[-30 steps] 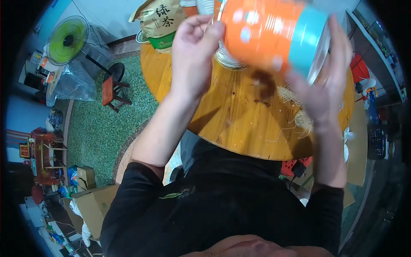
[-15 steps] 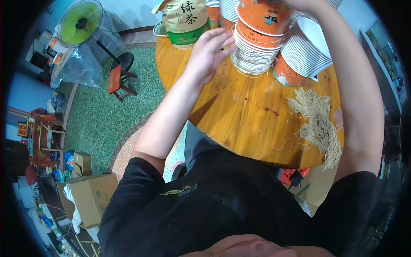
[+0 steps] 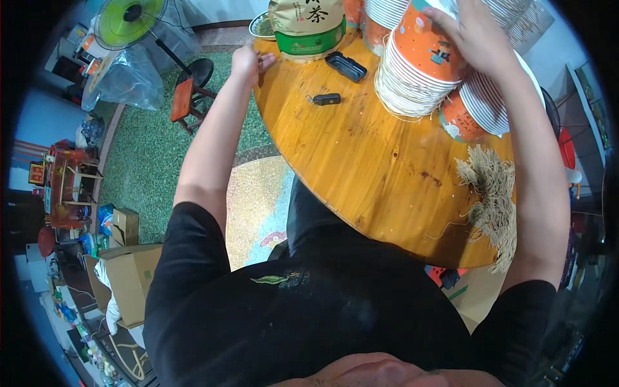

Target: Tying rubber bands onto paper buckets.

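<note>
My right hand (image 3: pixel 476 37) is closed round the upper part of an orange paper bucket (image 3: pixel 422 48), its thumb on the near side and its other fingers mostly hidden. This bucket sits upside down on a stack of white-rimmed buckets (image 3: pixel 409 90) with pale strings hanging around the rims. My left hand (image 3: pixel 250 64) is at the table's left edge, empty, fingers apart, beside a cream-and-green tea bag (image 3: pixel 309 42). Right of that bag lie an opened black case (image 3: pixel 346 66) and a small black fob-like object (image 3: pixel 327 99).
More nested buckets (image 3: pixel 483 103) lie tilted on the right, with further stacks behind. A bundle of beige strings (image 3: pixel 487 187) lies along the right edge of the round wooden table (image 3: pixel 361 168). A wooden stool (image 3: pixel 187 103) and a green fan (image 3: pixel 129 22) stand on the left.
My left hand has moved away from the stack to the table's left edge. The orange bucket has come down onto the stack under my right hand. The view has shifted, exposing the black objects.
</note>
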Demonstrator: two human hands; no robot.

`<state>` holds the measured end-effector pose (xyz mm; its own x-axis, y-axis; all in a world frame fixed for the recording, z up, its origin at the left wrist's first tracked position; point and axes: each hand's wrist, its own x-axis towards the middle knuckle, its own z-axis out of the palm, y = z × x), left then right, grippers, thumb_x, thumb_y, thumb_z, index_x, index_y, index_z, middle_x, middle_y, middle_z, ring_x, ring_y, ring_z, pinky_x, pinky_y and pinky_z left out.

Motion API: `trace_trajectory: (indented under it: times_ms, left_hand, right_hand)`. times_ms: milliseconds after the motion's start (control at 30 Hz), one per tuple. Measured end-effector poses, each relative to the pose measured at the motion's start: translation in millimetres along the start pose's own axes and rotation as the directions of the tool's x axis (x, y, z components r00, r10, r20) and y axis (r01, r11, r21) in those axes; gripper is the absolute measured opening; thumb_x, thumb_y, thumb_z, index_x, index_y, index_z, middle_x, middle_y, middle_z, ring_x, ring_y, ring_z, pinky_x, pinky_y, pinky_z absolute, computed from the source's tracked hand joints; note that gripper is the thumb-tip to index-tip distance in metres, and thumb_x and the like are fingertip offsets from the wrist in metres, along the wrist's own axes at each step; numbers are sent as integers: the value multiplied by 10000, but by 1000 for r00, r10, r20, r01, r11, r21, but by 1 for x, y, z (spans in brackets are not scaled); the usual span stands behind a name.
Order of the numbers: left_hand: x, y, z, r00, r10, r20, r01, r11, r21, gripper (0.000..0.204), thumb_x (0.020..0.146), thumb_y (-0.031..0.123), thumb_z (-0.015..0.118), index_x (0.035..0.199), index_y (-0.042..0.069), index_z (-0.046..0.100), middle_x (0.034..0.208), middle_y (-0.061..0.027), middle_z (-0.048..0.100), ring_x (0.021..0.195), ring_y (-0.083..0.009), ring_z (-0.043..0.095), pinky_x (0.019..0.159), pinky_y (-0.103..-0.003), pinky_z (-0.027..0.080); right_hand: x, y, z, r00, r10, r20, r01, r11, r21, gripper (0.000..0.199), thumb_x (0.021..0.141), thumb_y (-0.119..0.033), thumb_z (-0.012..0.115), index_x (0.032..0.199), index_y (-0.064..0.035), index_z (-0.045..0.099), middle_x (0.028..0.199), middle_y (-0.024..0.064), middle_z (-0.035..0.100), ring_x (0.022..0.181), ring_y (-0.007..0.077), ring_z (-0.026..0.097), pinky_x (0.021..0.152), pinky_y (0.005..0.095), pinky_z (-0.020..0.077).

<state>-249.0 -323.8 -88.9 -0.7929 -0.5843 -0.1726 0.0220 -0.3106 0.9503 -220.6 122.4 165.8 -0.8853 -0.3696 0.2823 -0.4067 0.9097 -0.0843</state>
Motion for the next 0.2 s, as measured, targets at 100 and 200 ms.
trace_trajectory:
  times_ms: [100,200]
  left_hand:
    - [23,-9,27,996,-33,86,30,999,40,435,1138,299,489,1343,-80,544,1247,-239,638,979,-379,747,805,-458,692]
    - [49,-15,42,985,5,170,-15,998,59,485,1165,332,481,1458,-54,456,1334,-236,563,1161,-377,694,867,-479,677]
  right_hand:
    - [-8,15,22,983,-46,-178,51,998,26,908,1041,-451,652,1664,80,259,1693,346,329,1616,450,282,1351,472,217]
    - [-20,26,31,892,-60,-448,101,993,68,939,1026,-431,696,1682,61,238,1716,341,292,1615,480,274,1339,515,236]
